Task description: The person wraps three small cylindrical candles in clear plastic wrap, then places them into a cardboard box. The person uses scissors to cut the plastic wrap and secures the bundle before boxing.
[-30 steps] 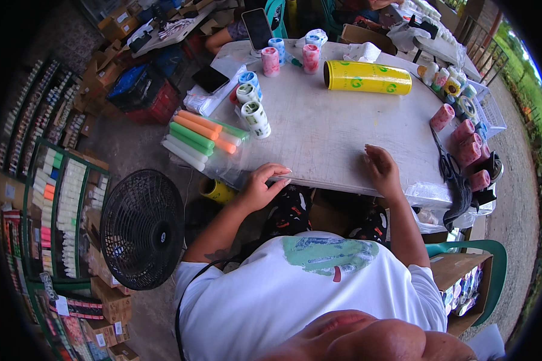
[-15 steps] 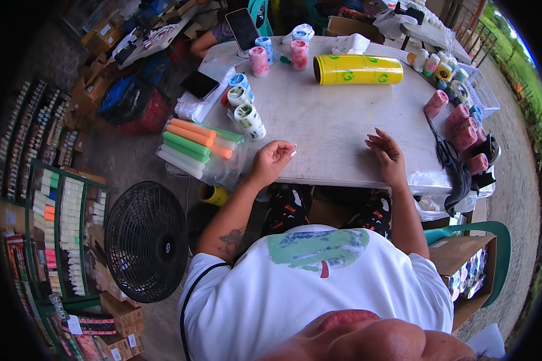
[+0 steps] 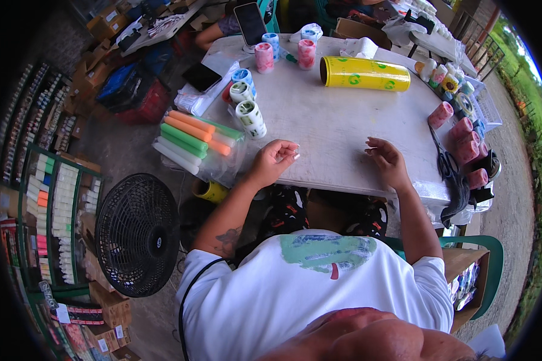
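My left hand [image 3: 274, 159] hovers at the near edge of the white table [image 3: 340, 132], its fingers loosely bent and holding nothing. Just left of it lie orange, green and white sticks [image 3: 183, 141] in clear plastic, beside marbled green-and-white cylinders [image 3: 250, 119]. My right hand [image 3: 385, 159] is raised over the table, fingers apart, nothing in them. To its right are black scissors [image 3: 447, 162] and a row of pink marbled cylinders [image 3: 467, 144].
A yellow tube [image 3: 365, 74], pink and blue cylinders [image 3: 264, 58], a phone on a stand [image 3: 250, 27] and a lying phone [image 3: 202, 77] sit toward the back. A black fan [image 3: 135, 234] stands at left. A co-worker's leg [image 3: 211, 33] shows behind the table.
Both hands have lifted from the table's near edge and shifted up and slightly forward, fingers curling a little. The view has shifted slightly.
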